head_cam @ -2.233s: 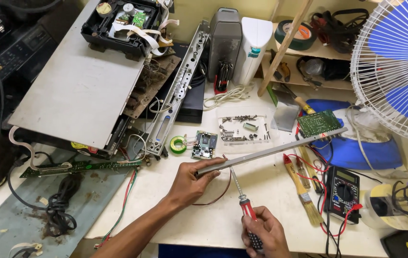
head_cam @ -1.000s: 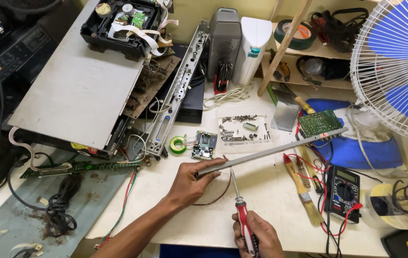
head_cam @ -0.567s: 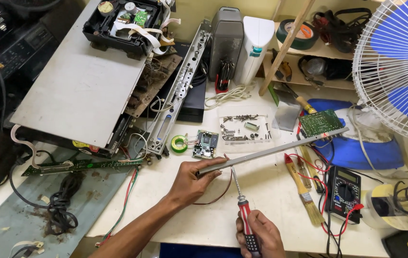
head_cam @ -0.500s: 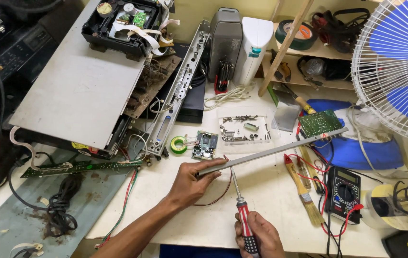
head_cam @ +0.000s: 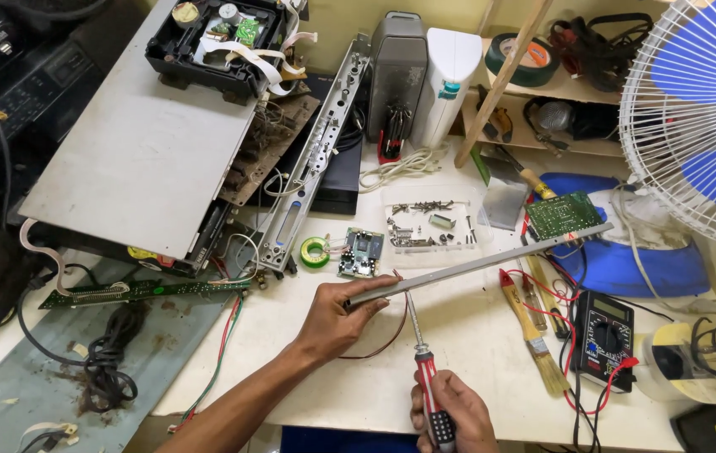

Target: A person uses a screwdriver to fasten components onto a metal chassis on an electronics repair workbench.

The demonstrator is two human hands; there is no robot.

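Observation:
My left hand (head_cam: 337,315) grips the near end of a long grey metal strip (head_cam: 492,260), which slants up to the right over the white table (head_cam: 358,394). My right hand (head_cam: 450,411) holds a screwdriver with a red and black handle (head_cam: 429,398). Its shaft points up and the tip meets the underside of the strip just right of my left hand. A thin red wire (head_cam: 379,344) loops below the strip.
An opened grey device chassis (head_cam: 140,159) and a metal front rail (head_cam: 312,168) lie at left. A small circuit board (head_cam: 362,252), green tape roll (head_cam: 315,252), tray of screws (head_cam: 425,222), paintbrush (head_cam: 534,331), multimeter (head_cam: 603,335) and a fan (head_cam: 702,101) surround the work spot.
My right hand shifted the screwdriver slightly, its tip staying under the strip. My left hand and the strip have held still.

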